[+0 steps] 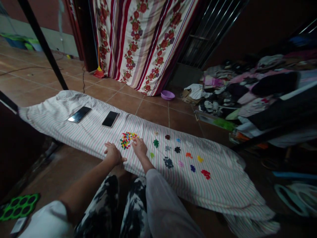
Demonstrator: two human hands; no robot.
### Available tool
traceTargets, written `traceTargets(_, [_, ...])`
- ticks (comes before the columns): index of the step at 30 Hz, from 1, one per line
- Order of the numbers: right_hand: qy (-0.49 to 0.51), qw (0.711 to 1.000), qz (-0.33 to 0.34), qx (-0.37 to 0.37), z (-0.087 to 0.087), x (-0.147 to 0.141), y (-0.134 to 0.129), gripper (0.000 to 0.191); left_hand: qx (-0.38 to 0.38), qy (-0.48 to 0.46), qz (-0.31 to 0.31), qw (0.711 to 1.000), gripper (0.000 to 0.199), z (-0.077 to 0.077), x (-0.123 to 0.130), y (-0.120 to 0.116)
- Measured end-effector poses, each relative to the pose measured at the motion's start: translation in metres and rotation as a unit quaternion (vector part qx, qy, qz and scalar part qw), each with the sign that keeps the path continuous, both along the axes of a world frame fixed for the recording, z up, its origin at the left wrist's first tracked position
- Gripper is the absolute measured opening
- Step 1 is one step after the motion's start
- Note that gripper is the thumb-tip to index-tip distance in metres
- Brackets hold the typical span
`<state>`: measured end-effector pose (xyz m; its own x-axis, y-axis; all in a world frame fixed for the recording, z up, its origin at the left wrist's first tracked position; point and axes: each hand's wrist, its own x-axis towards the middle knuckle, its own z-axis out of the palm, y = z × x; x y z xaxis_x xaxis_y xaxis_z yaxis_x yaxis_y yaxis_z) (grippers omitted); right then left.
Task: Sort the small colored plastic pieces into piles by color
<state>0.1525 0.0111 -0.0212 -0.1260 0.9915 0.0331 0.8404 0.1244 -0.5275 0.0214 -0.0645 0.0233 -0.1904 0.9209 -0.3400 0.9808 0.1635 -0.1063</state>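
Note:
A mixed pile of small coloured pieces (125, 141), mostly red, yellow, green and white, lies on a striped cloth (146, 129). At the pile's right edge, my right hand (140, 147) has its fingers drawn together at the pieces; anything between the fingertips is too small to make out. My left hand (113, 154) rests at the near edge of the cloth, left of the pile, thumb and fingers apart and holding nothing. Right of my right hand lie small single-colour heaps, among them dark green pieces (156, 143), black pieces (177, 149), dark grey pieces (168, 162) and red pieces (205, 174).
Two phones, one on the left (79, 114) and one nearer the pile (110, 119), lie on the cloth. Beyond it, a purple basin (167, 95) stands on the tiled floor by a flowered curtain (138, 43). Piled clothes (242, 82) fill the right side.

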Motion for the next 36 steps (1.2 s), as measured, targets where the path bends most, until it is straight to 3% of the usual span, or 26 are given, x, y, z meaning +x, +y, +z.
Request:
traceTargets(11, [0.134, 0.988, 0.007, 0.078, -0.016, 0.01, -0.007, 0.017, 0.003, -0.019, -0.001, 1.0, 0.103, 0.002, 0.001, -0.001])
traceTargets(15, [0.134, 0.989, -0.006, 0.066, -0.014, 0.009, -0.008, 0.017, 0.016, -0.055, -0.007, 0.998, 0.104, 0.006, -0.001, -0.001])
traceTargets(20, [0.119, 0.991, -0.026, 0.056, -0.009, 0.007, -0.011, 0.018, 0.022, -0.031, -0.011, 0.999, 0.107, 0.007, -0.001, -0.001])
traceTargets(29, [0.128, 0.99, 0.016, 0.061, -0.006, 0.014, -0.012, 0.026, 0.003, 0.001, -0.007, 1.0, 0.103, 0.004, 0.001, 0.001])
traceTargets(33, [0.208, 0.978, 0.008, 0.029, -0.009, 0.016, -0.008, 0.023, -0.005, 0.028, -0.007, 1.0, 0.1, 0.006, 0.003, 0.001])
traceTargets(36, [0.338, 0.939, -0.019, -0.054, -0.009, 0.018, -0.003, 0.026, -0.02, 0.023, -0.013, 0.999, 0.095, 0.011, 0.003, 0.001])
